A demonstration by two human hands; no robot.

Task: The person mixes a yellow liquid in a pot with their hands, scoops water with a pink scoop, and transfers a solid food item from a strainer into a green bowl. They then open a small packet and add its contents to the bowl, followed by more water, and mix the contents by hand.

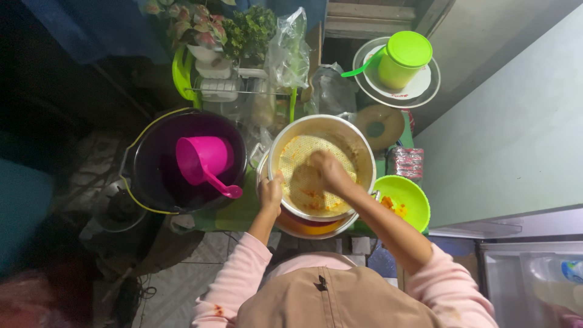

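A round metal sieve point(358, 146) with orange-stained mesh sits on top of a bowl in front of me. My left hand point(271, 192) grips the sieve's near left rim. My right hand point(328, 169) is inside the sieve, fingers curled and pressing down on the mesh, blurred by motion. Orange pulp is smeared over the mesh around that hand. Under the sieve, an orange and white bowl rim point(310, 229) shows.
A black bucket point(158, 188) with a pink scoop point(203, 159) stands at the left. A green bowl point(413, 197) with orange bits sits at the right. Behind are a green lidded jug point(402, 58) on plates, plants point(243, 27) and a plastic bag point(288, 48).
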